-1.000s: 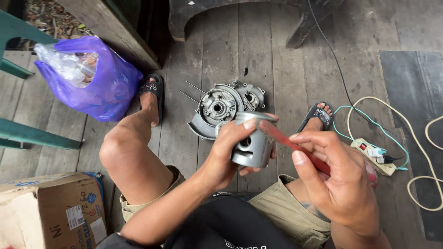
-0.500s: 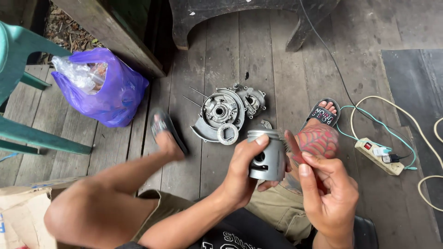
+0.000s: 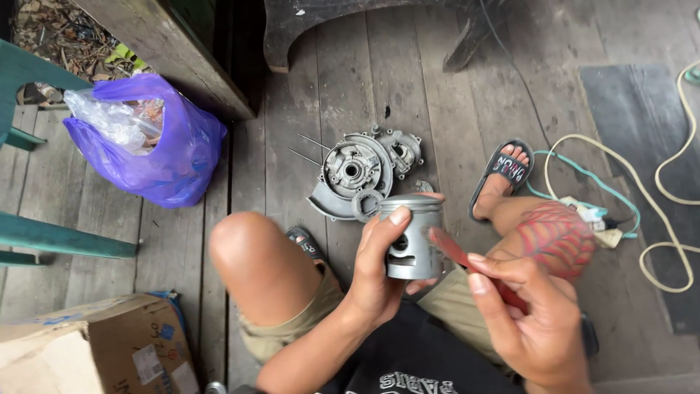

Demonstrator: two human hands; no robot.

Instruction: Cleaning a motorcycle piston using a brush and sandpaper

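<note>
Piston between the hands, engine casing on floor beyond, bag left, cables right

Probably a home porch used as a makeshift repair spot: weathered plank floor, an engine casing at frame centre, a power strip at right, a cardboard box lower left.

A single head-worn camera looks steeply down from the seated person's own viewpoint onto the plank floor. It sits close above the knees and both hands, with the floor's far edge toward the top of the view.
</note>
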